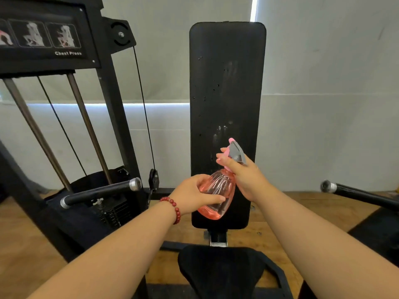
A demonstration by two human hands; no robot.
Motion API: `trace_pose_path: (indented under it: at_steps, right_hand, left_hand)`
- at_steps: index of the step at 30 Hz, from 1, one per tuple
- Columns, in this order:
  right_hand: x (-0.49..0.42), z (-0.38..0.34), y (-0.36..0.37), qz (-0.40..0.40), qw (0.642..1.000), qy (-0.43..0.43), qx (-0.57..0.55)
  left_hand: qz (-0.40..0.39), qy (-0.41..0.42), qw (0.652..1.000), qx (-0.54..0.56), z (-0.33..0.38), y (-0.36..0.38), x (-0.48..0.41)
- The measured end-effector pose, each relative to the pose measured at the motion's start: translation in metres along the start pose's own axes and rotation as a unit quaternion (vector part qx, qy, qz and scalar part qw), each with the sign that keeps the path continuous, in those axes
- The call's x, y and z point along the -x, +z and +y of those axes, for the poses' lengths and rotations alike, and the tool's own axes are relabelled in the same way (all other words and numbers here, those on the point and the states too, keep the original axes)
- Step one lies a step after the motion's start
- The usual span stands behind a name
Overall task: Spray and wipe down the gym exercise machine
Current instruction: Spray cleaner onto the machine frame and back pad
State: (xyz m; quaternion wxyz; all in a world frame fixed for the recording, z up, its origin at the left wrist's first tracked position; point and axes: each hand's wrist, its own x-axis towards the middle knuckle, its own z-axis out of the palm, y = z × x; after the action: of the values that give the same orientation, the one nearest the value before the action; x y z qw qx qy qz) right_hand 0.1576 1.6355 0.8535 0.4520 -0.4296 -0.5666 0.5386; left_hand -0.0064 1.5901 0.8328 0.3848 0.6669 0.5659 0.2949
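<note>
Holding a pink spray bottle (217, 195) in 2 hands, up in front of the lower half of the black back pad (226, 72), nozzle toward the pad. Gripping the bottle's neck with the right hand (246, 175), fingers curled round under the grey spray head, 2 fingertips out at the pink trigger. Cupping the bottle's round belly from the left side with the left hand (194, 193), thumb laid across the front, the other fingers curled behind it. Wearing a red bead bracelet (174, 209) on the left wrist.

On the pad, scattered droplets (218, 85) and pale wet streaks down the middle, from the upper part to just above the nozzle. Below the pad, a short metal post, then the black seat (220, 270) at the bottom of the view. Left of the pad, a black handle (99, 190) with a silver end cap; right of it, another handle (358, 194) of the same kind, both apart from the hands. At far left, a black frame with a "Chest Press" placard (43, 37), 2 guide rods and thin cables running down toward the weight stack (112, 212). Underneath, a wooden floor (26, 234); behind, a pale grey wall.
</note>
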Motion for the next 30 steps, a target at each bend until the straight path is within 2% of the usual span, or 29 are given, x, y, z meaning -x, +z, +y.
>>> trace_pose_path:
  at_steps: [8, 13, 20, 30]
  right_hand:
    - [0.043, 0.039, 0.025, 0.018, 0.998, 0.049, -0.033]
    - [0.069, 0.044, 0.05, 0.029, 0.996, 0.059, -0.06]
    - [0.111, 0.05, 0.09, 0.058, 0.994, 0.091, -0.026]
    - [0.18, 0.089, 0.112, 0.01, 0.992, 0.12, -0.028]
  left_hand:
    - [-0.022, 0.0, 1.0, 0.008, -0.041, 0.02, 0.037]
    - [-0.001, -0.006, 1.0, 0.025, -0.051, 0.026, 0.071]
    - [0.041, -0.062, 0.996, 0.042, -0.067, 0.033, 0.134]
    - [0.026, -0.163, 0.982, 0.091, -0.091, 0.075, 0.219]
